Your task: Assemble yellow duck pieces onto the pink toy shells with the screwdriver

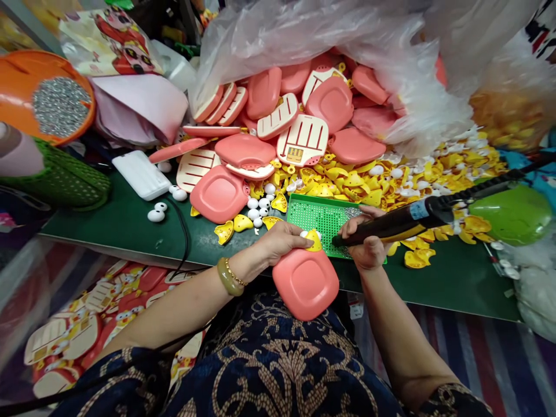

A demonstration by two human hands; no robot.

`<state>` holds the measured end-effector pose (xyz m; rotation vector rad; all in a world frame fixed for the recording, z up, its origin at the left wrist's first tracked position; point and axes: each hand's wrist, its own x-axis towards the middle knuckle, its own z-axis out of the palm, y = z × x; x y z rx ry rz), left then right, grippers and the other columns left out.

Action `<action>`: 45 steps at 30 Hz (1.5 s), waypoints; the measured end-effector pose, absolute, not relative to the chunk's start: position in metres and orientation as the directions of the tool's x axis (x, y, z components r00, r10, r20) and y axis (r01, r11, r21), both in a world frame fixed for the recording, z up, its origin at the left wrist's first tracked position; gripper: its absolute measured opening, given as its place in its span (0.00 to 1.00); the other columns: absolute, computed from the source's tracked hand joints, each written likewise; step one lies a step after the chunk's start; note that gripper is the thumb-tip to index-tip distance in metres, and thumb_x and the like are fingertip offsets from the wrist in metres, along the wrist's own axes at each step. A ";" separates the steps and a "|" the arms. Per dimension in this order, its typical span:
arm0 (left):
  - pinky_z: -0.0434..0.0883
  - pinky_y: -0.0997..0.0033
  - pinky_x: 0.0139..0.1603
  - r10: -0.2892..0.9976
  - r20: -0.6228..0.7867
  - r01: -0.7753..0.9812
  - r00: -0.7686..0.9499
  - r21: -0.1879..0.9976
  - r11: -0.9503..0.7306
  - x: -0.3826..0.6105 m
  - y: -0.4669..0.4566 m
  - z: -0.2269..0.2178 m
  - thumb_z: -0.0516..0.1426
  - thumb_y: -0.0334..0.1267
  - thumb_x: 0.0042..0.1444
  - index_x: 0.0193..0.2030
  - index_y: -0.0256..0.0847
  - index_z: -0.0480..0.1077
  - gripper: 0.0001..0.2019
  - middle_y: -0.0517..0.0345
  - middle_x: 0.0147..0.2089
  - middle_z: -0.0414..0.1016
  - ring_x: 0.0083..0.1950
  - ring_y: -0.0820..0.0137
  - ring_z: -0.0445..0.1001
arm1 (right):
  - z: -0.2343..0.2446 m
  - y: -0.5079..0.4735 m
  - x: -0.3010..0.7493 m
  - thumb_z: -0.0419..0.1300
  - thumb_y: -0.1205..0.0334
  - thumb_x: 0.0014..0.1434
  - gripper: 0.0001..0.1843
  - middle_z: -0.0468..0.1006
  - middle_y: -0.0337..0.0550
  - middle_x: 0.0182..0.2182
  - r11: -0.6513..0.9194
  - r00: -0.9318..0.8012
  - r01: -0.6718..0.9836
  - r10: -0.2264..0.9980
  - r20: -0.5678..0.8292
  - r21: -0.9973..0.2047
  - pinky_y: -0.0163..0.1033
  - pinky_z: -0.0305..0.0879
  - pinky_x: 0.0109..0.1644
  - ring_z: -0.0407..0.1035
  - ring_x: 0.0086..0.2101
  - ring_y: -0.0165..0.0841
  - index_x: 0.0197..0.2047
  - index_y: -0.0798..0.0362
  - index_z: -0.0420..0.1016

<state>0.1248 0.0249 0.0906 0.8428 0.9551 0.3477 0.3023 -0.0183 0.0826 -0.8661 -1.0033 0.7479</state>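
Note:
My left hand is closed on a pink plastic toy body, a rounded square with a recessed panel. At its top, by my fingers, sits a yellow beak-like piece with white eye pieces beside it. My right hand wraps round a black electric screwdriver, its tip pointing left over a green perforated tray. Small silvery screws lie in that tray's right side. The tool's tip is apart from the pink body. Part of the yellow piece is hidden by my thumb.
Pink and cream toy bodies spill from a clear plastic bag at the back. Yellow shells are heaped at right. An orange bowl holds screws at left, near a green basket and white box.

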 end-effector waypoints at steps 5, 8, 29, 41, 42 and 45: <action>0.49 0.75 0.20 0.626 -0.531 0.095 0.571 0.800 0.592 0.123 0.025 0.088 0.63 0.35 0.37 0.17 0.37 0.63 0.11 0.66 0.16 0.60 0.17 0.80 0.54 | 0.116 -0.017 0.297 0.61 0.38 0.44 0.27 0.66 0.31 0.19 0.533 0.403 -0.143 0.801 0.443 -0.834 0.37 0.63 0.24 0.61 0.18 0.28 0.42 0.46 0.72; 0.47 0.75 0.20 0.629 -0.523 0.111 0.574 0.811 0.574 0.122 0.025 0.086 0.63 0.37 0.36 0.16 0.38 0.61 0.13 0.67 0.16 0.59 0.17 0.80 0.53 | 0.137 -0.018 0.285 0.59 0.33 0.45 0.30 0.65 0.32 0.19 0.600 0.409 -0.132 0.758 0.508 -0.789 0.38 0.62 0.23 0.60 0.17 0.28 0.43 0.46 0.73; 0.48 0.76 0.21 0.654 -0.519 0.108 0.551 0.821 0.560 0.121 0.024 0.085 0.65 0.39 0.33 0.14 0.38 0.61 0.15 0.67 0.16 0.57 0.19 0.79 0.54 | 0.134 -0.014 0.262 0.62 0.38 0.48 0.28 0.66 0.33 0.20 0.574 0.201 -0.227 0.818 0.539 -0.786 0.38 0.63 0.23 0.60 0.18 0.29 0.47 0.46 0.74; 0.47 0.75 0.21 0.683 -0.483 0.114 0.548 0.852 0.511 0.121 0.022 0.085 0.65 0.41 0.34 0.16 0.37 0.65 0.14 0.67 0.16 0.57 0.19 0.79 0.52 | 0.128 -0.004 0.268 0.61 0.31 0.40 0.34 0.66 0.32 0.18 0.430 0.120 -0.213 0.903 0.413 -0.877 0.39 0.64 0.22 0.61 0.17 0.30 0.45 0.43 0.71; 0.48 0.75 0.21 0.683 -0.489 0.117 0.542 0.849 0.515 0.121 0.022 0.085 0.65 0.40 0.34 0.16 0.36 0.65 0.13 0.67 0.16 0.57 0.19 0.79 0.53 | 0.127 -0.003 0.268 0.62 0.31 0.39 0.34 0.66 0.32 0.18 0.428 0.121 -0.223 0.904 0.410 -0.876 0.39 0.65 0.23 0.62 0.18 0.30 0.45 0.43 0.71; 0.51 0.75 0.22 0.682 -0.507 0.117 0.526 0.838 0.533 0.121 0.022 0.085 0.67 0.40 0.35 0.16 0.36 0.66 0.14 0.66 0.17 0.59 0.20 0.78 0.56 | 0.123 -0.004 0.268 0.63 0.33 0.39 0.34 0.66 0.32 0.18 0.421 0.095 -0.261 0.907 0.411 -0.869 0.39 0.66 0.25 0.64 0.20 0.31 0.46 0.44 0.71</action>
